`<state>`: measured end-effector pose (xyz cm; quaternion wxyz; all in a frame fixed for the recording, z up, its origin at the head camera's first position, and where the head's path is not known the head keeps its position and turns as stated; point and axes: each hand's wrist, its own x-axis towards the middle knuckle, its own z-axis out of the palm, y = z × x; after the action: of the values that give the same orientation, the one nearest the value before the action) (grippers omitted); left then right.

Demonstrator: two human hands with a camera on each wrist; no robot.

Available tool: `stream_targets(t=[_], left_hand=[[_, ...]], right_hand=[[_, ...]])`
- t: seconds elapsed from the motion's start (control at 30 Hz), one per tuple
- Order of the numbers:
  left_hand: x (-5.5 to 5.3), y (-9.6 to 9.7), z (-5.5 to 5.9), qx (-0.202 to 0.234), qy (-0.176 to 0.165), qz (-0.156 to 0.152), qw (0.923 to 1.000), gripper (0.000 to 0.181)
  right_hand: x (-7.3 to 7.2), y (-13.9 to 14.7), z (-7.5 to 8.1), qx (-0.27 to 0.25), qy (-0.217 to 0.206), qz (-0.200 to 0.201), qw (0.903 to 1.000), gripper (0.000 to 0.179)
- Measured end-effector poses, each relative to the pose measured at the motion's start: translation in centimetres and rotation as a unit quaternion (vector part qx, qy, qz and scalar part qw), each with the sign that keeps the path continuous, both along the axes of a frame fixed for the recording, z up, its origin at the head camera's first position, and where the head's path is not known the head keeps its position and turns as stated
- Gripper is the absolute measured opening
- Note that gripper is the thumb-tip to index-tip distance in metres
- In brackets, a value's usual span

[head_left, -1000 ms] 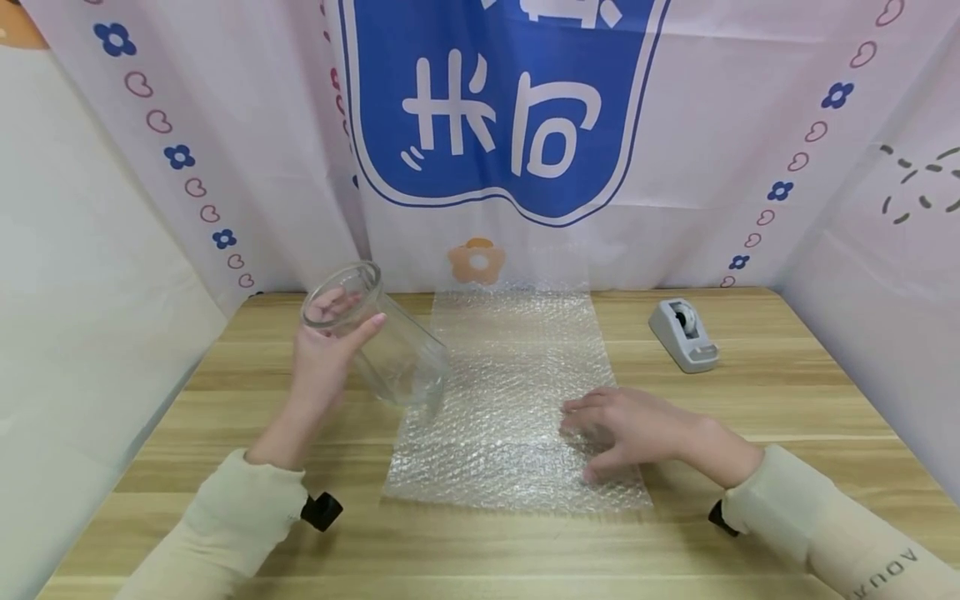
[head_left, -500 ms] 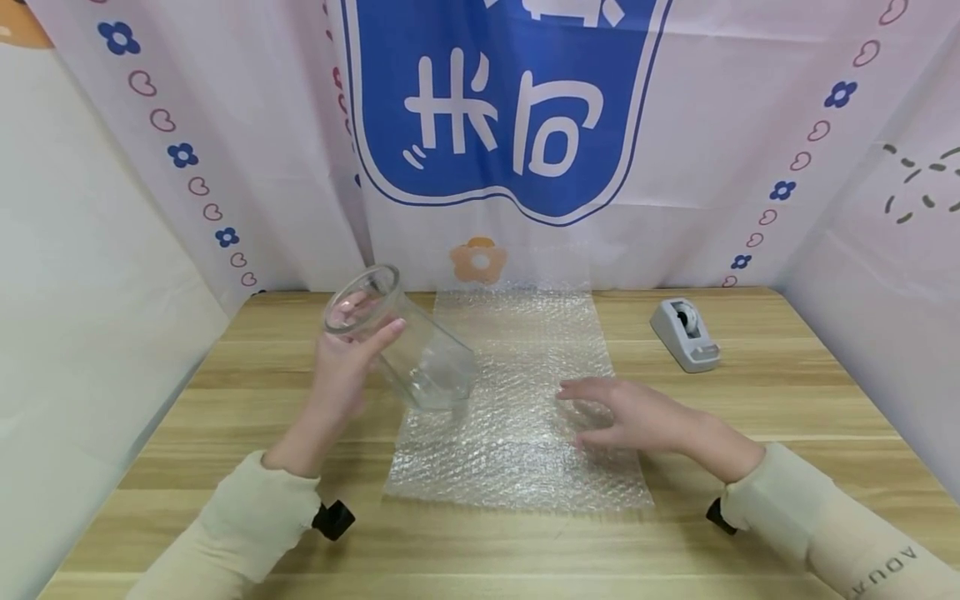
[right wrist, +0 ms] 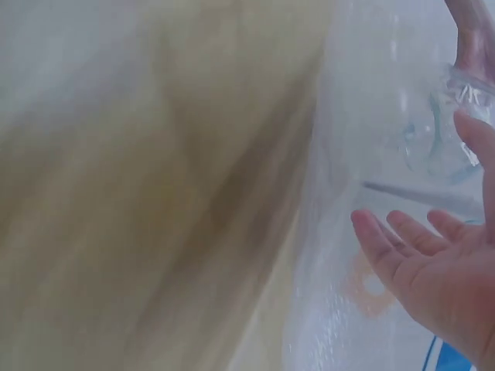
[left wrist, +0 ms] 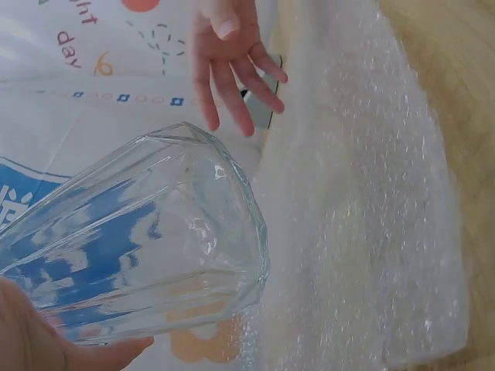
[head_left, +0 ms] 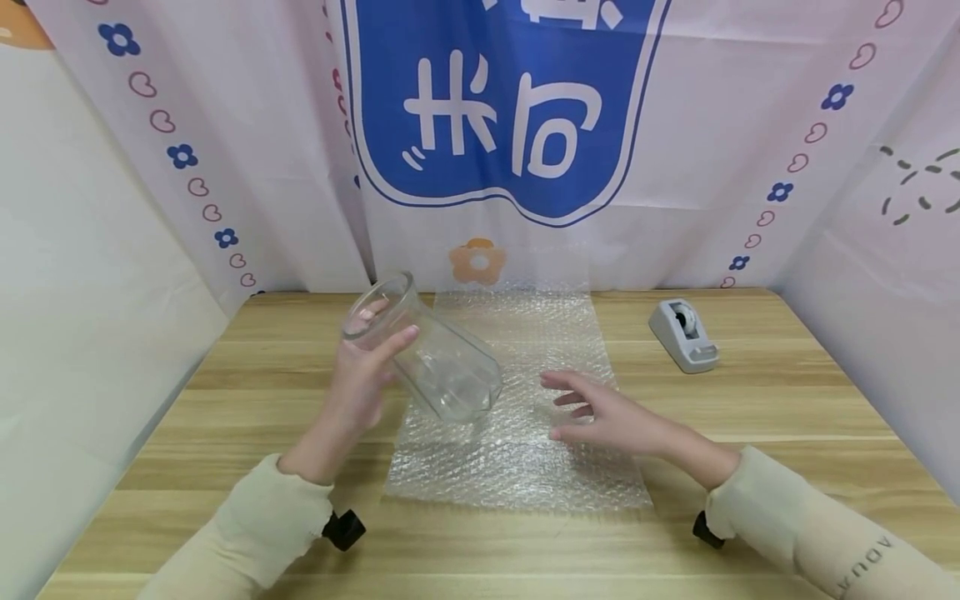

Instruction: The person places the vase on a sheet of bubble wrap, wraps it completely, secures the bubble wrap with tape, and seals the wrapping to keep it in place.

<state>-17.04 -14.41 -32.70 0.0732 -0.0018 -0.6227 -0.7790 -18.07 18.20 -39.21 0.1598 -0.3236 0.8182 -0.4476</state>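
My left hand (head_left: 363, 367) grips a clear glass vase (head_left: 450, 367) near its rim, thumb along the near side and fingers round the far side. The vase is tilted, its mouth up and to the left, its faceted base hanging over a sheet of bubble wrap (head_left: 517, 467). In the left wrist view the base of the vase (left wrist: 193, 224) shows plainly. My right hand (head_left: 607, 417) hovers over the right part of the sheet with fingers spread and palm towards the vase, holding nothing. In the right wrist view the same right hand (right wrist: 441, 270) is apart from the glass.
A grey tape dispenser (head_left: 684, 335) stands at the back right of the wooden table (head_left: 750, 467). Behind the table hangs a white cloth (head_left: 712, 150) with a blue emblem, and the bubble wrap's far end reaches it. White cloth sides stand left and right.
My left hand has carried the tilted vase to the right, farther over the bubble wrap. My right hand has come up off the sheet and moved left towards the vase, turning its palm inward.
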Motion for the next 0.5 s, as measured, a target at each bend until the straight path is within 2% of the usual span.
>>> stream_targets(t=[0.13,0.33,0.5], left_hand=[[0.2,0.4,-0.1,0.000,-0.007,-0.011,0.9999,0.054],[0.6,1.0,-0.3,0.010,-0.024,-0.017,0.9995,0.059],[0.9,1.6,-0.5,0.032,-0.030,-0.032,0.9985,0.067]], right_hand=[[0.2,-0.9,-0.3,-0.045,-0.063,0.006,0.9970,0.080],[0.5,-2.1,0.0,-0.090,-0.137,0.004,0.9865,0.086],[0.6,-2.5,0.7,-0.090,-0.176,0.001,0.9803,0.091]])
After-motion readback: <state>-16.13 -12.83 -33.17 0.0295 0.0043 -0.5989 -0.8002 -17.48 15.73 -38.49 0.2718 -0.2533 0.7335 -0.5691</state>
